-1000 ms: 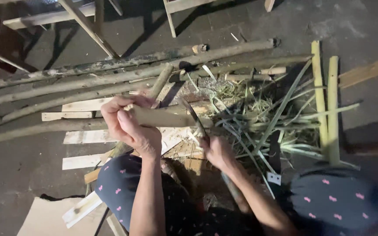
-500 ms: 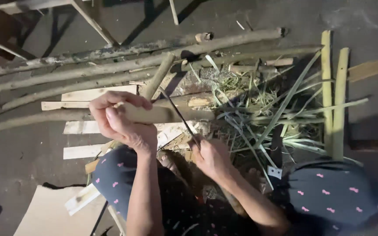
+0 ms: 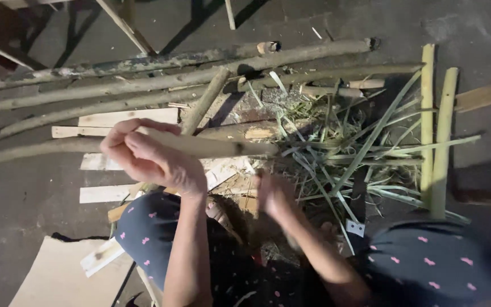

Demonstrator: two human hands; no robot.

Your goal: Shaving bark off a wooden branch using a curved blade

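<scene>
Dark concrete floor [image 3: 18, 199] strewn with cut wood and green strips.

The left hand [image 3: 149, 156] keeps its grip closed around the pale stick [image 3: 211, 146], held level over the knees. The right hand [image 3: 274, 196], blurred, has dropped below the stick's tip since half a second ago; whether its grip holds anything cannot be told. Beyond the stick lie about four long branches [image 3: 143, 85]; right of it, two upright split slats [image 3: 436, 125].

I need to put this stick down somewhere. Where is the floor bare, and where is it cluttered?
Bare floor lies left of the flat slats, above the cardboard sheet. Another patch is upper right, beyond the long poles. The green peelings crowd the space by the right hand.
</scene>
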